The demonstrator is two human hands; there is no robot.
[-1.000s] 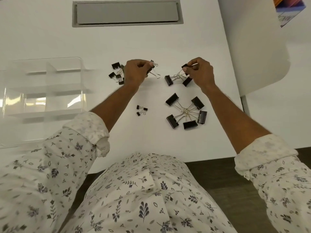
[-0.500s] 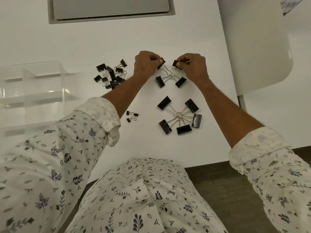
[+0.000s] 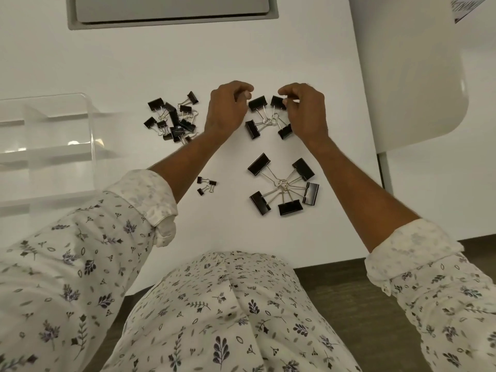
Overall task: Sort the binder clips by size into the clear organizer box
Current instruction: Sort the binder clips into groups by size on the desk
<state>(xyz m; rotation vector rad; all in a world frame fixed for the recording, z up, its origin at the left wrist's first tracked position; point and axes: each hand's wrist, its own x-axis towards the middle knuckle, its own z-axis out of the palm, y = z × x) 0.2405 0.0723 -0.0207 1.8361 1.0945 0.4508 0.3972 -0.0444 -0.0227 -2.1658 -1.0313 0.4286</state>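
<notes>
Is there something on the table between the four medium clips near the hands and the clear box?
Yes. The heap of smaller clips lies on the table between the medium clips and the organizer box.

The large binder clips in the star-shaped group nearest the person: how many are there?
5, fanned around their joined wire handles: far left, far right, right, near middle, near left. None seems hidden.

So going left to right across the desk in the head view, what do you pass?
Clear organizer box → heap of small clips → left hand → cluster of four medium clips → right hand
</notes>
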